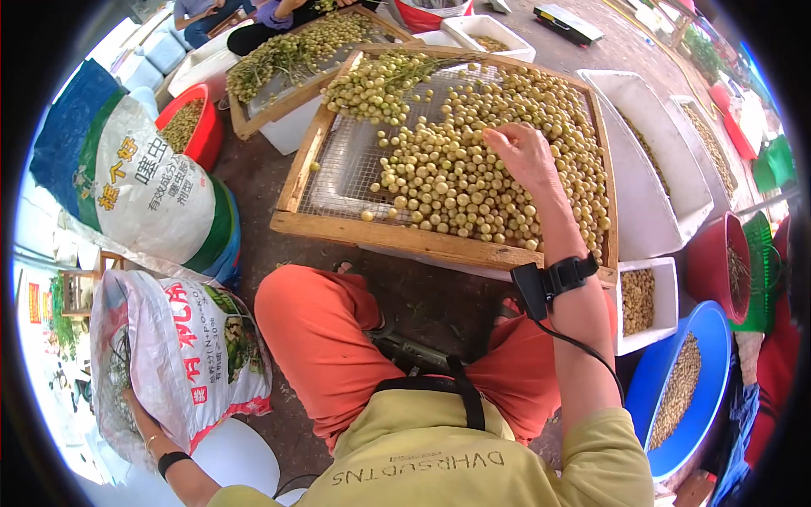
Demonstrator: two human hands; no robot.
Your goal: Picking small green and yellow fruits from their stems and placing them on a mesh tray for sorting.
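Observation:
My right hand [521, 152] hovers over or touches loose yellow-green round fruits [469, 184], its fingers curled together. Whether a fruit is pinched between the fingertips cannot be made out. The fruits cover the middle and right of a wood-framed wire-mesh screen [386, 229] before my knees. At the screen's far left corner lies a bunch of fruits on green stems [374, 89]. My left hand [129, 398] reaches into the mouth of a white printed woven sack [196, 355] on my left. Its fingers are hidden in there, beside thin stems [120, 355].
Another framed screen [272, 117] with stemmed fruit stands beyond. White foam boxes [640, 158] line the right, near a blue basin [709, 405] of small pale pieces and a dark red bucket [709, 266]. A large sack [152, 184] and red tub [206, 142] stand left. People sit behind.

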